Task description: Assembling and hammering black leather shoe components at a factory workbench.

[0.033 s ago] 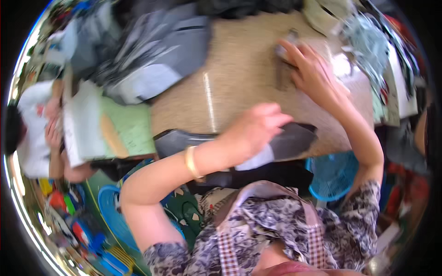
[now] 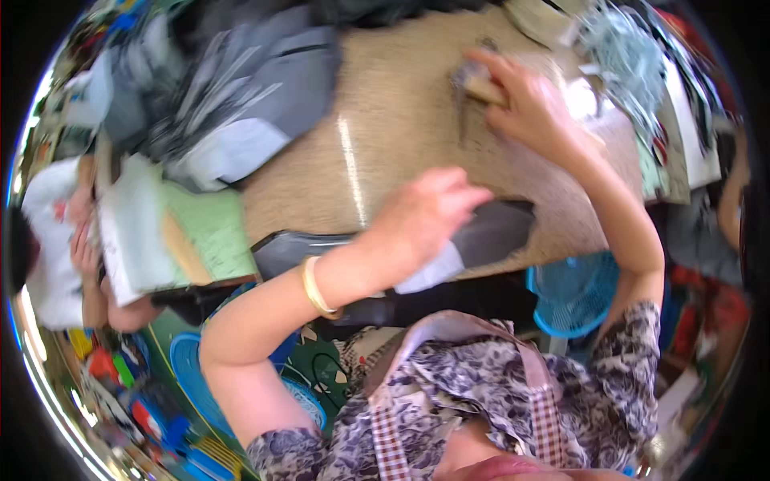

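At the far right of the tabletop, my right hand is curled around a tool with a tan grip and a dark, narrow metal part. Blur hides its exact kind. My left hand, with a gold bangle on the wrist, hovers over or rests on a dark grey fabric piece along the near edge; I cannot tell which. Its fingers are bent together, and whatever is between them is hidden. A pale patch of the piece hangs at the table's edge below that hand.
Grey fabric pieces are heaped on the tabletop at the far left. Pale blue strips lie at the far right. A green board adjoins on the left, beside a co-worker's arm. Blue baskets stand below.
The whole scene has shifted slightly left in the picture. More of the tool's tan grip shows in my right hand. Both hands keep nearly the same places over the table.
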{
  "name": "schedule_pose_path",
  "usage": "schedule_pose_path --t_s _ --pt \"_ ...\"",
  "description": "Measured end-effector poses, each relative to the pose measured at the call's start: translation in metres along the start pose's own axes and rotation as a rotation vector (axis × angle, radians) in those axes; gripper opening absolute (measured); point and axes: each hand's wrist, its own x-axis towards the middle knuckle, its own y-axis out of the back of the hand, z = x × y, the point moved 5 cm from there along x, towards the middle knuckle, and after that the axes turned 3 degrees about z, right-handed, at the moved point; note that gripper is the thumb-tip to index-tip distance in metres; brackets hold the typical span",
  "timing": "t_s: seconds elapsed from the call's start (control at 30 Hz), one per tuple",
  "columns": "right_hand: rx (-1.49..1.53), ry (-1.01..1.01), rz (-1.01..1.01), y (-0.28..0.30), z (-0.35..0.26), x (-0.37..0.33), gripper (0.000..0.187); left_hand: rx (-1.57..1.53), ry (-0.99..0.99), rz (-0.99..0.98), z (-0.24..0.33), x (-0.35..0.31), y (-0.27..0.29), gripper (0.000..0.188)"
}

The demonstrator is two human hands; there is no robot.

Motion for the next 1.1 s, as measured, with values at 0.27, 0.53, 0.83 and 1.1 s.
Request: schedule_pose_path --t_s 0.27,0.53,0.83,1.1 --pt "0.47 -0.061 -0.081 0.069 -0.026 -0.078 0.029 0.04 0.121 -0.087 -0.012 0.007 0.006 0.032" --pt "0.122 0.194 -0.162 0.064 -0.047 -0.073 0.036 0.384 -0.056 -0.157 0.015 0.01 0.0 0.024" --pt "0.372 0.1 -0.317 0.046 -0.04 -0.067 0.037 0.251 -0.008 -0.046 0.008 -0.002 0.002 0.021" --pt "0.282 0.102 -0.414 0.039 -0.045 -0.063 0.036 0.213 0.036 -0.019 0.008 -0.01 0.005 0.011"
